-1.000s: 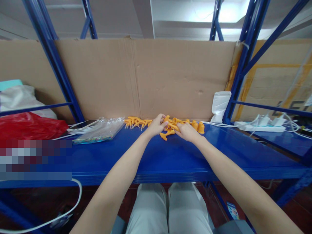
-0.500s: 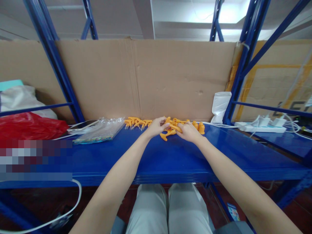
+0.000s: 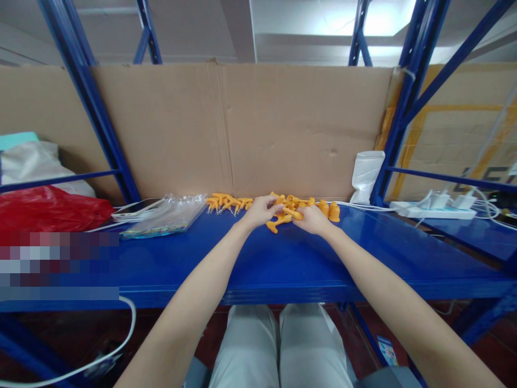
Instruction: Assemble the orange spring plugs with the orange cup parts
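Barely any change since half a second ago, just the held orange piece [image 3: 292,213] sitting a hair further right, with both hands in pretty much the same spots. Closest to the camera you've got the pale trousers [image 3: 244,347] of the seated person, then the front of the blue desk [image 3: 283,264], with both forearms reaching over it. Next up, a loose T-shaped orange part [image 3: 273,228] lies on the desk, just below the gap between the hands. The held piece spans that gap, slanting down to the right. Its right end is in the grip of the right hand [image 3: 312,219], which is closed on it, though the far fingers are hidden. Its left end is right at the fingertips of the left hand [image 3: 260,211]; those fingers are curled, but honestly I can't tell if they're pinching it. More orange parts are bunched right behind the hands, too small to sort out. Left of them is a row of orange handles [image 3: 228,202] with metal spirals, then a clear plastic bag [image 3: 169,215]; to the right, orange cup-shaped parts [image 3: 334,212] stand near the right hand. Further along there's a white pouch [image 3: 367,175] leaning by a blue post [image 3: 398,118], and cardboard [image 3: 283,129] walls off the back.
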Demonstrator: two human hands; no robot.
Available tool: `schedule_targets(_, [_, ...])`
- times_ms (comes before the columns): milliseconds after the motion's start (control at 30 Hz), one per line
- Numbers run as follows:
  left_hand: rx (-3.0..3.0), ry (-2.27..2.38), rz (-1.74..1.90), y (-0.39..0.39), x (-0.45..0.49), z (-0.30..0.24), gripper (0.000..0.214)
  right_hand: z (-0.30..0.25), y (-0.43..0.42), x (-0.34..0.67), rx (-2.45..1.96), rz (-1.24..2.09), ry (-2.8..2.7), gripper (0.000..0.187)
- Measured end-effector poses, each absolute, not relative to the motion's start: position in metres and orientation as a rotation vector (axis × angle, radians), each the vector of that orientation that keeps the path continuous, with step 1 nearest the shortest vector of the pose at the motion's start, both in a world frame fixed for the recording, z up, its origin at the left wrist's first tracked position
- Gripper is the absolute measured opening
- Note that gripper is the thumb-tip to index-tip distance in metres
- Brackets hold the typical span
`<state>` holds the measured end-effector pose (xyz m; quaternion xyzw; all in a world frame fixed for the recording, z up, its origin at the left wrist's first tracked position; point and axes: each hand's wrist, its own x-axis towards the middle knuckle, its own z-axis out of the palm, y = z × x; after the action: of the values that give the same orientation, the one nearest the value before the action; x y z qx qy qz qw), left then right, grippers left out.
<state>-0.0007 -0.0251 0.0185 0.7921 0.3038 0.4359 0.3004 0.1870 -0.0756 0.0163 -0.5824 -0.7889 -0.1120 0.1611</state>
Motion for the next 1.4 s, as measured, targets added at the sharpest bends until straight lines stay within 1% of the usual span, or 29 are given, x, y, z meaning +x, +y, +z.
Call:
schedule_targets(200, [2.019,0.782,1.178,-0.024,-0.004,0.024,0.013,0.022,-0.08,0.178,-1.759,-0.543,-2.255,0.034])
schedule_targets(367, [1.98,0.847,1.176,-0.02,-0.004,0.024,0.008,0.021,-0.076,0.178,-1.812,-0.607,-2.264,0.036])
schedule_targets(567, [1.943,0.88,1.181,-0.021,-0.001,0.024,0.012,0.022,-0.076,0.181,-1.799,-0.708,-2.253,0.035])
schedule_targets(733, [1.837,0.879,1.172,-0.027,0.003,0.021,0.008,0.021,-0.074,0.184,-1.768,-0.739,-2.266,0.031])
schedule_targets(900, [1.926,0.877,1.197,-0.03,0.006,0.019,0.008,0.017,-0.069,0.192,-1.7,-0.68,-2.269,0.03])
schedule_targets(1067, [2.065,0.831,1.265,-0.028,0.005,0.018,0.009,0.015,-0.072,0.197,-1.586,-0.485,-2.249,0.028])
schedule_targets(1267, [2.078,0.777,1.247,-0.024,0.004,0.013,0.007,0.01,-0.066,0.196,-1.592,-0.279,-2.242,0.025])
schedule_targets(1400, [1.996,0.812,1.232,-0.022,0.003,0.015,0.008,0.011,-0.065,0.189,-1.634,-0.291,-2.273,0.028])
